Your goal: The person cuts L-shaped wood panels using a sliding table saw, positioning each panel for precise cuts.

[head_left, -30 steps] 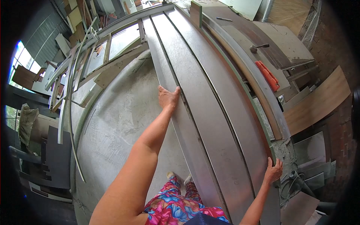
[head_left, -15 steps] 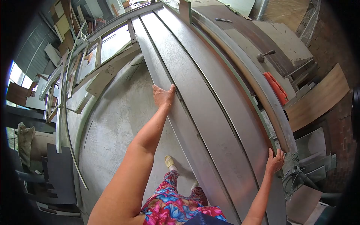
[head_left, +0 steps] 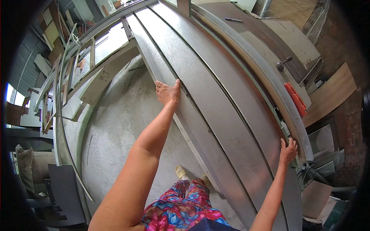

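A long grey sliding table [head_left: 227, 127] with two dark lengthwise grooves runs from the top centre to the lower right. My left hand [head_left: 168, 92] grips its left edge, the thumb over the side and the fingertips on the top near a groove. Farther down on the right, my right hand [head_left: 288, 151] rests at the table's far right edge, its fingers curled over the green-edged strip there. Both palms are turned away, so their undersides are hidden.
A wooden frame [head_left: 92, 52] with crossbars stands at the upper left. Beyond the right rail [head_left: 283, 100] lie a red plastic piece [head_left: 295, 99], a knobbed handle [head_left: 284, 63] and a pen [head_left: 233, 19]. A green hose [head_left: 79, 142] curves over the concrete floor [head_left: 119, 154]. Scrap boards lie at both sides.
The right hand has moved slightly up and right in view. The frame, table and rail have shifted in view, and more floor and a pale lower edge show under the table's left side.
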The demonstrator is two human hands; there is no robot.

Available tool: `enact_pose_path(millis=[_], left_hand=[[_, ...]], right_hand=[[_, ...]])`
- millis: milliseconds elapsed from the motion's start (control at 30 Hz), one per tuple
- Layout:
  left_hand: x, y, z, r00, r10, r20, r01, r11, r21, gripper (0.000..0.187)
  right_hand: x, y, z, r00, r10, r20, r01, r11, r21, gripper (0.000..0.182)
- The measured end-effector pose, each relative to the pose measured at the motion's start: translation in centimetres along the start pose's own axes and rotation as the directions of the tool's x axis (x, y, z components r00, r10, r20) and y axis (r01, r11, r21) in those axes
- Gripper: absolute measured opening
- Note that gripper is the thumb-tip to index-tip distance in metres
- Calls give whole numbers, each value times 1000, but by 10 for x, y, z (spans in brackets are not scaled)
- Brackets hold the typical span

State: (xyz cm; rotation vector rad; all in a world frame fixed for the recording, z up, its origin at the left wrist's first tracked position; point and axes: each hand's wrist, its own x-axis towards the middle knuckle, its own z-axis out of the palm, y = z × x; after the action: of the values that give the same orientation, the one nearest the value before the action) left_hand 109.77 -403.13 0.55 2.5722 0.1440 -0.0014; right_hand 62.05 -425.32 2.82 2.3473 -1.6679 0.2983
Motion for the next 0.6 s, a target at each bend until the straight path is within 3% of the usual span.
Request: enact_pose_path(millis=[600], left_hand=[[68,1,26,997,73,-6,-73,990,-124,104]], right_hand=[[43,-79,23,999,25,-23,-24,999,40,36]])
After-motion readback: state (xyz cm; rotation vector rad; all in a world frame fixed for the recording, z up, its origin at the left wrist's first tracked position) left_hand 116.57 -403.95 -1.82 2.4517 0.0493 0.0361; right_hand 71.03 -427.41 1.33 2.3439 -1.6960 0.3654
